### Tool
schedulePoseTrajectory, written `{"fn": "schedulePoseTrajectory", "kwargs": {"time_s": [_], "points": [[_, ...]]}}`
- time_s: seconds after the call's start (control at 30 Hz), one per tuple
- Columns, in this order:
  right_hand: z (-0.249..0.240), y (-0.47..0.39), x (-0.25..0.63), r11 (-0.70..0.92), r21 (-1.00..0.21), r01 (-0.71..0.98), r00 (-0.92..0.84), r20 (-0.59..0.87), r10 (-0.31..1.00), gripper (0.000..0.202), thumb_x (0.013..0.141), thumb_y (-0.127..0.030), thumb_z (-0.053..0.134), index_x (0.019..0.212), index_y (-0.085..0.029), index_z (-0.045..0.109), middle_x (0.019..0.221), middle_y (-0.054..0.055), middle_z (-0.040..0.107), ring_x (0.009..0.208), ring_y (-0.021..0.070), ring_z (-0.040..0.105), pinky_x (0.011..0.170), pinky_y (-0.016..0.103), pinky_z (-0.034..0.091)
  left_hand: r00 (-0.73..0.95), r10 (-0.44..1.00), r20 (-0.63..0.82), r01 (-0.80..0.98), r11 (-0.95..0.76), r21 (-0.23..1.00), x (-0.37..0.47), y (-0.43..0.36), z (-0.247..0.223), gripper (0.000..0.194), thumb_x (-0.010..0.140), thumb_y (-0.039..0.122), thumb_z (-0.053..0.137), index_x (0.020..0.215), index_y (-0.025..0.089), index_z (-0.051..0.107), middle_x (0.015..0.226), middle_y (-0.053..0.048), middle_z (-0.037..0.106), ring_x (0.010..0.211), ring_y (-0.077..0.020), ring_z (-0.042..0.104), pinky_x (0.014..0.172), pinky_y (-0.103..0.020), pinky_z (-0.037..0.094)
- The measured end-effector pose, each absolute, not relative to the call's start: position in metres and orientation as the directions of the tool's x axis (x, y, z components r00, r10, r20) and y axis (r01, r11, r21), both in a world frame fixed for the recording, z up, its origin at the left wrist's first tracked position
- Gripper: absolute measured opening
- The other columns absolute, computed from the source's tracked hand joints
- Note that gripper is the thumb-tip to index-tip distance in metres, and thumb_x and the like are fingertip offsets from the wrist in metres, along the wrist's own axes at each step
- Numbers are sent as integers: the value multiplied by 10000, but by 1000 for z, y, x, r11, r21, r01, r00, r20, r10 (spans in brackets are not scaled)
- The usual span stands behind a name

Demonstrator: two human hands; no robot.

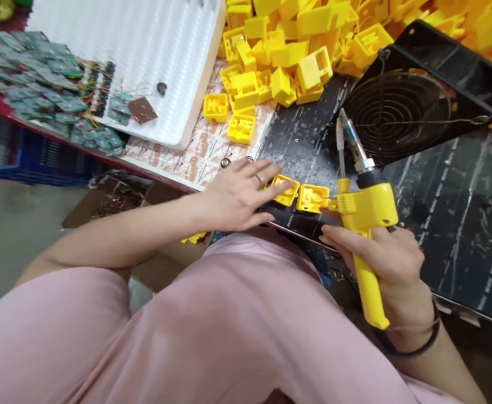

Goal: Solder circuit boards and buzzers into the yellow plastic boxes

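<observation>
In the head view my right hand [391,255] is wrapped round the handle of a yellow soldering gun [366,210], whose metal tip points up and away from me. Beside that tip runs a thin feed tube. My left hand [239,193] lies with fingers spread at the bench's near edge. Its fingers reach over one small open yellow housing [286,193], partly covering it. A second open yellow housing [313,198] sits just right of it, close to the soldering gun's rear. Two small round metal parts [225,163] lie near my left fingers.
Yellow housings [290,53] are heaped at the back. A black fan [414,101] with a wire guard stands at the right on the dark bench mat [460,224]. On the left, a white foam tray [178,73] bears wired circuit boards [39,78]. A blue crate [39,154] stands below.
</observation>
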State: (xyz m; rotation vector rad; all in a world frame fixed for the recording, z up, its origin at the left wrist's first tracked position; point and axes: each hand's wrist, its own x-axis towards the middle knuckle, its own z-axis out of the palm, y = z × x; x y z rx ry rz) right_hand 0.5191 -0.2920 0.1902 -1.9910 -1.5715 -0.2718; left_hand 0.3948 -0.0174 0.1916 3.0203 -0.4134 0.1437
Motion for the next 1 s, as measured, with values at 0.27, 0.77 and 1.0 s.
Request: {"fn": "schedulePoseTrajectory", "kwargs": {"time_s": [0.27,0.77,1.0], "points": [[158,-264,532,-145,-235,961,247,491,835,321,966,-337,711,1235,-224,578,1031,88,744,867,238,757,715,342,623,909,-417,15,-411,-890,198,357,30,229,380,1068,430,470,1228,273,777,1207,-93,781,944,-216,746,749,-293,535],[151,-252,522,-151,-320,935,307,520,797,483,910,-274,781,1329,-239,544,1161,107,745,1081,273,756,860,383,649,1000,-14,18,-12,-992,-123,417,11,189,472,1032,391,505,1390,120,652,1226,-212,706,1011,-338,718,773,-403,552],[148,-262,526,-151,-292,945,293,538,790,579,893,-294,804,1402,-220,538,1250,140,734,1081,295,755,862,400,633,999,-19,32,-21,-998,63,415,-47,182,843,991,800,360,1495,162,585,1065,-155,753,859,-249,736,620,-299,468]]}}
